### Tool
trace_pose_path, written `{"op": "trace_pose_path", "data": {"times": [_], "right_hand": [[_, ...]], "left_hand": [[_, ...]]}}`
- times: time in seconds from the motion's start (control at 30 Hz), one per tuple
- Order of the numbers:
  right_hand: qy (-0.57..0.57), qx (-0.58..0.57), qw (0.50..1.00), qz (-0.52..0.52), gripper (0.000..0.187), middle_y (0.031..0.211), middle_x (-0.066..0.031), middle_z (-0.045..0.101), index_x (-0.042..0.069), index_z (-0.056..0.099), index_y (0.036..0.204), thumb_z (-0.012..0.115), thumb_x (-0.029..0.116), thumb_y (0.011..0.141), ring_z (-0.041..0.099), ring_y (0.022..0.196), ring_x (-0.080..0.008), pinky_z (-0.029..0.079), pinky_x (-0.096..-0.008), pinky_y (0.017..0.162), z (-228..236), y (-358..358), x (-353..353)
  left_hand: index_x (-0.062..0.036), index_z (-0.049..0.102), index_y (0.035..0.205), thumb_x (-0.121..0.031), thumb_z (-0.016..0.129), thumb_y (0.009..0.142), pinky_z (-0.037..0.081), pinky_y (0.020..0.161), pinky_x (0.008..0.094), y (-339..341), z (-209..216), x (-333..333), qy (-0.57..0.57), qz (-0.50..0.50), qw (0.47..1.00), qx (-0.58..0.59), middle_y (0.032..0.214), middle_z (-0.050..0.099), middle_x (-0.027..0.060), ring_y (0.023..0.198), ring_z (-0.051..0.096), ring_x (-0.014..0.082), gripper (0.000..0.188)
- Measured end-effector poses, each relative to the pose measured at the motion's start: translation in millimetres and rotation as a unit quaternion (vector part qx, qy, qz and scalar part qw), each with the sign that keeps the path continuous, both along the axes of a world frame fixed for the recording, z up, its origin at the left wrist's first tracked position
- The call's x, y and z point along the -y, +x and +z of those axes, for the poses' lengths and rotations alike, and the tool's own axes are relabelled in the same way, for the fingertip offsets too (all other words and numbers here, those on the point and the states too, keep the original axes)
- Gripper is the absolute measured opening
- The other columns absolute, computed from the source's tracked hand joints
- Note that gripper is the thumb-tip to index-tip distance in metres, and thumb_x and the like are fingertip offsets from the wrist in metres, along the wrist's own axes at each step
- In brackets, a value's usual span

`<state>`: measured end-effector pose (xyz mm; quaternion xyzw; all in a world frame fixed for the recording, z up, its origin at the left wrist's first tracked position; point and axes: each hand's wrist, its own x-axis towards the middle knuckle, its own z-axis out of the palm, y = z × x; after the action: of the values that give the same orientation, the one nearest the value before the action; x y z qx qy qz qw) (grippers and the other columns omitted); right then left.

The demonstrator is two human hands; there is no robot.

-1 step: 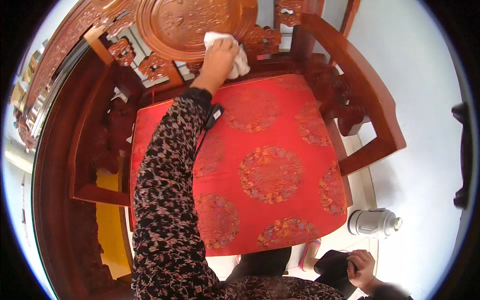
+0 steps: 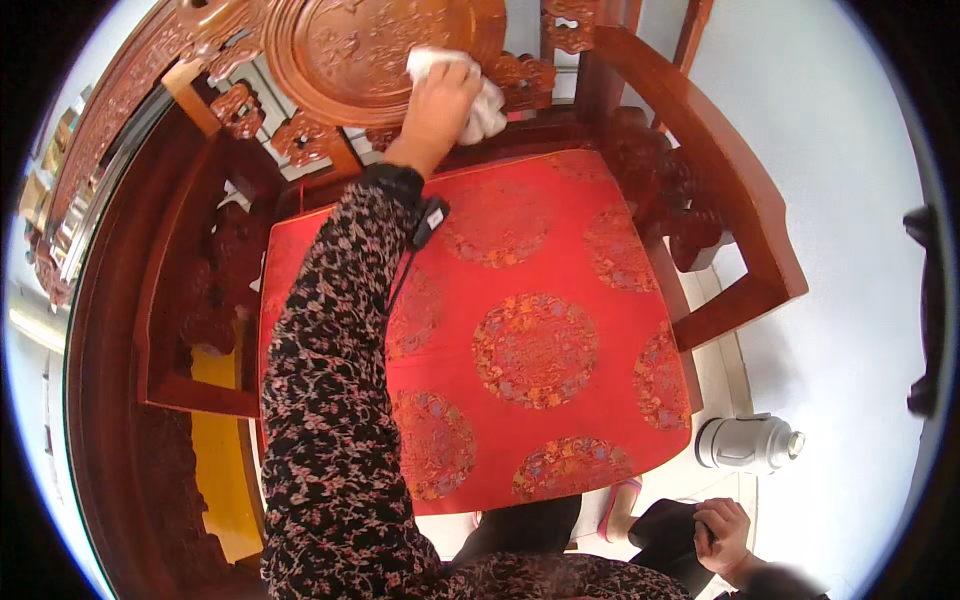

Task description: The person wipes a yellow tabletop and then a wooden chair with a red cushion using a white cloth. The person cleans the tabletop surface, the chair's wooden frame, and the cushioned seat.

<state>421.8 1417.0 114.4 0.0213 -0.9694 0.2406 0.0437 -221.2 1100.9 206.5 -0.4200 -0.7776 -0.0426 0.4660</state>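
Observation:
My left hand (image 2: 440, 108) is closed on a bunched white cloth (image 2: 487, 112). It presses the cloth against the lower right rim of the carved round panel (image 2: 375, 45) in the backrest of a reddish-brown wooden armchair. A small black device (image 2: 431, 222) with a thin cord sits by the left wrist, over the chair's red cushion (image 2: 500, 440). Low on the right, my right hand (image 2: 722, 533) rests at my dark-trousered knee with its fingers curled. Something dark shows under those fingers, and I cannot make out what it is.
Wooden armrests (image 2: 715, 160) flank the cushion on both sides. A grey-white thermos (image 2: 750, 444) lies or stands on the pale floor, near the light wall (image 2: 840, 250) at right. Further dark wooden furniture (image 2: 110, 400) fills the left side, beside a yellow panel (image 2: 222, 450).
My left hand and the cloth have slid slightly up along the rim of the round panel. The view has shifted a little. My right hand stays where it was.

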Motion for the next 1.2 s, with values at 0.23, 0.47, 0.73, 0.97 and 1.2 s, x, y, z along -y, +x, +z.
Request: {"op": "trace_pose_path", "data": {"times": [0.23, 0.47, 0.73, 0.97, 1.2], "right_hand": [[-0.005, 0.005, 1.000, -0.031, 0.014, 0.089, -0.0090, 0.069, 0.006, 0.064, 0.082, 0.066, 0.005, 0.068, 0.065, 0.085, -0.0309, 0.049, -0.0416, 0.073, -1.8, 13.5, -2.6], [0.004, 0.000, 1.000, -0.021, 0.016, 0.091, -0.0102, 0.069, 0.005, 0.065, 0.083, 0.066, 0.003, 0.068, 0.065, 0.086, -0.0319, 0.050, -0.0418, 0.074, 1.6, 26.6, -0.6], [-0.017, -0.017, 0.998, -0.057, 0.016, 0.091, -0.0104, 0.070, 0.005, 0.066, 0.083, 0.067, 0.004, 0.067, 0.067, 0.088, -0.0320, 0.051, -0.0426, 0.075, 5.5, 39.8, 0.2], [-0.027, 0.002, 0.999, -0.033, 0.018, 0.093, -0.0106, 0.070, 0.006, 0.066, 0.084, 0.068, 0.004, 0.067, 0.067, 0.089, -0.0321, 0.051, -0.0427, 0.076, 1.8, 32.6, -12.8], [-0.028, -0.004, 0.999, -0.038, 0.018, 0.092, -0.0106, 0.070, 0.006, 0.066, 0.084, 0.068, 0.004, 0.066, 0.067, 0.089, -0.0323, 0.051, -0.0429, 0.076, -0.2, 37.3, -13.5]], "left_hand": [[-0.0100, 0.069, 0.109, -0.008, 0.066, 0.080, 0.049, 0.088, 0.0463, -19.2, 161.3, 42.4, 0.159, 0.065, 0.985, -0.014, 0.110, 0.062, 0.0165, 0.103, 0.058, 0.0342, 0.029], [-0.0083, 0.073, 0.102, -0.009, 0.062, 0.082, 0.056, 0.084, 0.0493, -8.0, 17.0, 99.5, 0.080, 0.295, 0.929, 0.207, 0.112, 0.065, 0.0216, 0.102, 0.063, 0.0436, 0.023], [-0.0023, 0.074, 0.103, -0.019, 0.062, 0.086, 0.054, 0.088, 0.0517, -3.6, -72.4, -9.0, -0.005, 0.243, 0.892, 0.382, 0.105, 0.070, 0.0274, 0.100, 0.067, 0.0467, 0.027], [-0.0021, 0.074, 0.105, -0.019, 0.063, 0.088, 0.055, 0.086, 0.0491, -23.3, -73.3, -131.7, -0.130, 0.023, 0.897, 0.422, 0.108, 0.071, 0.0244, 0.100, 0.068, 0.0423, 0.026], [-0.0024, 0.076, 0.095, -0.014, 0.067, 0.086, 0.056, 0.083, 0.0475, -29.4, -40.8, -14.8, -0.287, 0.219, 0.872, 0.332, 0.100, 0.072, 0.0224, 0.096, 0.069, 0.0408, 0.017]]}}
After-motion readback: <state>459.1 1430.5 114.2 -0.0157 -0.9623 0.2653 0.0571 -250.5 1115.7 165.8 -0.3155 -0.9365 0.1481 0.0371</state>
